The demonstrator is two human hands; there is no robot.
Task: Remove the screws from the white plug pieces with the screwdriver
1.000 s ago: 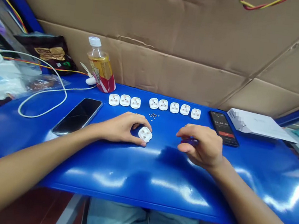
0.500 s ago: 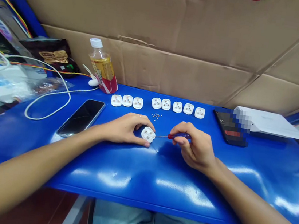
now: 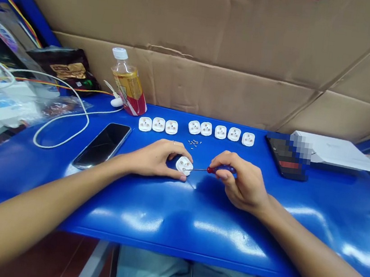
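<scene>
My left hand (image 3: 160, 159) grips a small white plastic plug housing (image 3: 185, 162) between thumb and fingers, with metal parts showing inside it. In my right hand (image 3: 242, 180) is a screwdriver (image 3: 210, 170) with a red and blue handle, held nearly level. Its thin shaft points left and the tip meets the inside of the housing. Just behind the housing lies a loose group of small brass-coloured screws (image 3: 194, 143). Beyond them several similar white housings (image 3: 194, 127) stand in a row, open side up.
A dark phone (image 3: 102, 146) lies left of my left hand. Behind it stand a drink bottle (image 3: 129, 83) and a looped white cable (image 3: 36, 130). At right are a black device (image 3: 286, 158), partly blurred out, and a white box (image 3: 340, 152). Cardboard (image 3: 239, 36) lines the back.
The whole view has shifted very slightly. Both hands keep their hold, and the screwdriver tip stays in the housing.
</scene>
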